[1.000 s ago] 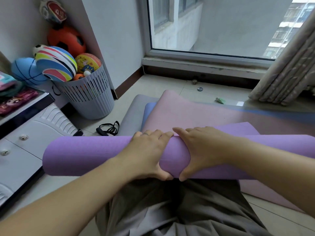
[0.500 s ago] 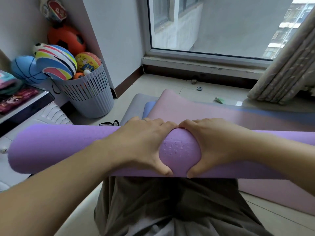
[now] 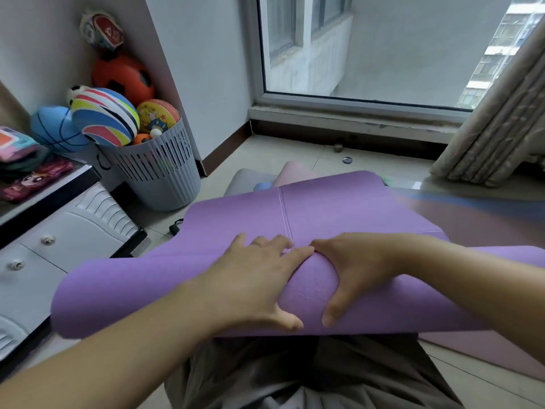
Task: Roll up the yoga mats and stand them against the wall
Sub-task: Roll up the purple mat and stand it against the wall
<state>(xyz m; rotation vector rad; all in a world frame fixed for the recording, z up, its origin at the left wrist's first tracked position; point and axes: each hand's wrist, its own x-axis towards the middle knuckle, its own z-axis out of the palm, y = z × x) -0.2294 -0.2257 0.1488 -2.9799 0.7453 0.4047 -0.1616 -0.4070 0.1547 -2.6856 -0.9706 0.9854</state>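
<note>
Both hands clamp the purple mat (image 3: pixel 147 290): left hand (image 3: pixel 256 278) and right hand (image 3: pixel 354 270) side by side mid-roll, fingers over top, thumbs on near side. Roll sits across the lap, right of the ball basket (image 3: pixel 159 172), loose flap open; pink mat (image 3: pixel 486 358) flat underneath

Lap: a grey-brown lower garment (image 3: pixel 295 376) of soft, matte cloth is gathering in loose folds; whether trousers or shorts cannot be told.
Left side: the left forearm (image 3: pixel 132 343) is showing bare down to the left hand (image 3: pixel 253 278).
Right side: the right forearm (image 3: pixel 486 281) is showing bare down to the right hand (image 3: pixel 362 270).
</note>
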